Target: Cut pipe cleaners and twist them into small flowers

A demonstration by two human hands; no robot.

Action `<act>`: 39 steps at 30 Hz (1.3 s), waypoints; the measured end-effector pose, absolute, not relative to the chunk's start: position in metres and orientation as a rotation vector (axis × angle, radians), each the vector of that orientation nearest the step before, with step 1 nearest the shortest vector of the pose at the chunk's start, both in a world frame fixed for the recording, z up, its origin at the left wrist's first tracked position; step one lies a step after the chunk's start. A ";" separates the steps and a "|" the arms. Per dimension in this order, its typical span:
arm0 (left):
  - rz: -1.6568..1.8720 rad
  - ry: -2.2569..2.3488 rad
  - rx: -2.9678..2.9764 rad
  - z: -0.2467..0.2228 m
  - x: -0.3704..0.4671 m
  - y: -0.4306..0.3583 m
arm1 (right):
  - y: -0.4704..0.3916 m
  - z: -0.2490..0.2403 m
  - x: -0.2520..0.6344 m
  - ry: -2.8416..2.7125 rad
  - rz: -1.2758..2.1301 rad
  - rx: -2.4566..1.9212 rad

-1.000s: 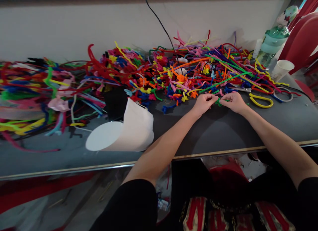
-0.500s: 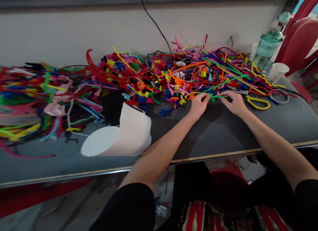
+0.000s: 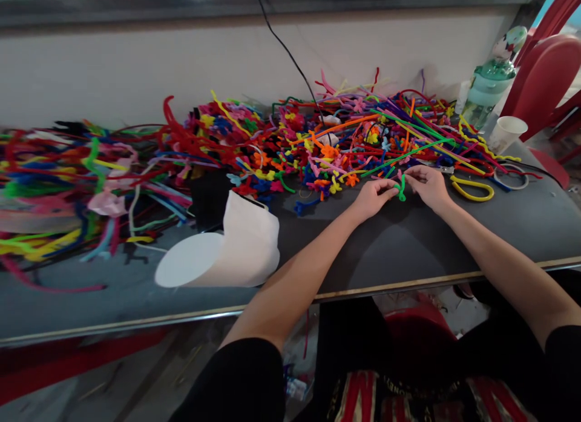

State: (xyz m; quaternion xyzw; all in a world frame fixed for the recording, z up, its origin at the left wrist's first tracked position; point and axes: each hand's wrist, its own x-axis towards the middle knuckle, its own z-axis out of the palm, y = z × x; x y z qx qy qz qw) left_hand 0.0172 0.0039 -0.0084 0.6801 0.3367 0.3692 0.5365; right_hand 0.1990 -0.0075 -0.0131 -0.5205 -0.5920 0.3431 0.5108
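A small twisted green pipe cleaner (image 3: pixel 401 189) is held up between both hands, above the dark table. My left hand (image 3: pixel 374 198) pinches its left side with thumb and fingertips. From the right, my right hand (image 3: pixel 425 184) has its fingertips closed on the upper part of the same green piece. A bit of pink shows beside the right fingertips. Just behind the hands lies the heap of colourful pipe cleaners (image 3: pixel 329 151), many bent into small flower-like shapes. Yellow-handled scissors (image 3: pixel 472 190) rest to the right of my right hand.
A curled white sheet (image 3: pixel 247 246) stands left of my left arm. More pipe cleaners (image 3: pixel 40 192) cover the far left. A paper cup (image 3: pixel 507 133), a green bottle (image 3: pixel 491 86) and a tape ring (image 3: pixel 512 176) are at the right. The table edge (image 3: pixel 394 286) runs below my forearms.
The green piece has moved slightly right and its right-hand end, stretched sideways before, is now bent upright. My left hand has shifted right, closer to my right hand.
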 end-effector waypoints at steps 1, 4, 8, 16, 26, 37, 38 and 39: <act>0.860 0.798 1.645 -0.007 0.017 0.004 | -0.008 -0.014 0.198 -1.431 0.848 -1.228; 0.832 0.814 1.671 -0.004 0.018 0.003 | -0.010 -0.013 0.195 -1.513 0.821 -1.154; 0.885 0.870 1.604 -0.005 0.019 0.002 | -0.014 -0.008 0.196 -1.664 0.709 -1.099; 1.153 0.932 1.370 -0.013 0.022 0.000 | -0.023 0.004 0.193 -1.808 0.458 -1.139; 1.271 0.981 1.257 -0.011 0.027 -0.008 | -0.029 0.006 0.189 -1.824 0.306 -1.193; 1.340 0.998 1.156 -0.018 0.029 -0.005 | -0.031 0.005 0.181 -1.660 0.496 -1.169; 1.343 0.995 1.186 -0.019 0.029 -0.005 | -0.030 0.004 0.180 -1.596 0.552 -1.197; 1.344 0.992 1.230 -0.020 0.029 -0.005 | -0.028 0.003 0.180 -1.526 0.619 -1.221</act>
